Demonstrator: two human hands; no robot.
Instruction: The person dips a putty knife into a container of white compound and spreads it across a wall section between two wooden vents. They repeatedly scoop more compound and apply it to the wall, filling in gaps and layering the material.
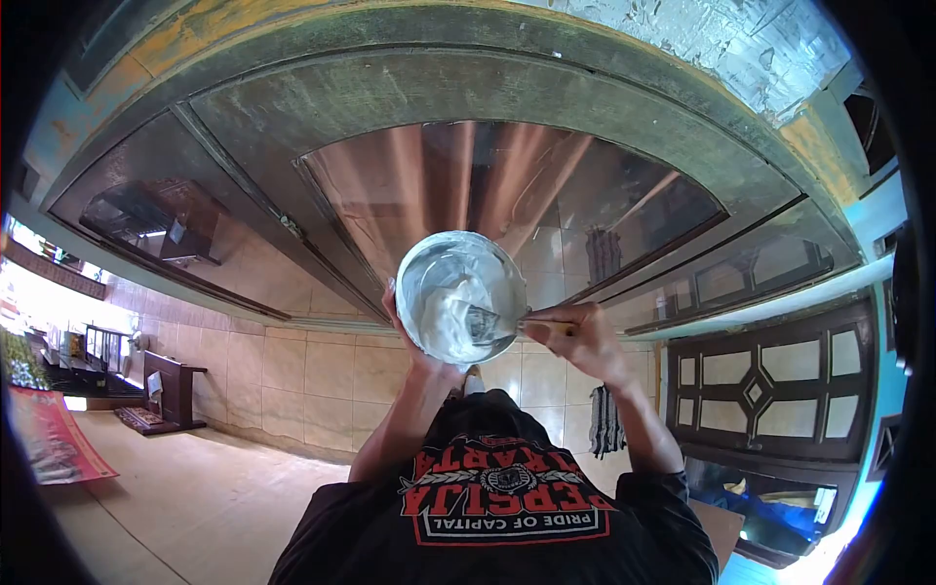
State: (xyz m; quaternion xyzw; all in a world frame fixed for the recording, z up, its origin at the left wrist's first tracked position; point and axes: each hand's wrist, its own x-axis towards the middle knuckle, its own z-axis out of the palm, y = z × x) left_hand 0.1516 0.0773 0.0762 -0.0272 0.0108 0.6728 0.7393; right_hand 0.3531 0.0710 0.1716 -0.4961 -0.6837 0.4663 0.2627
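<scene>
Black printed T-shirt fabric sits behind both hands. Left hand cups a tub of white paint; right hand grips a paintbrush dipped inside.

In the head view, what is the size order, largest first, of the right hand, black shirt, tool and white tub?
1. Black shirt
2. White tub
3. Right hand
4. Tool, judging only its visible part; the hand covers some

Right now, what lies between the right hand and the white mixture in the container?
Head view: the container's rim and a brush or scraper, held by the right hand, its end in the white mixture.
</scene>
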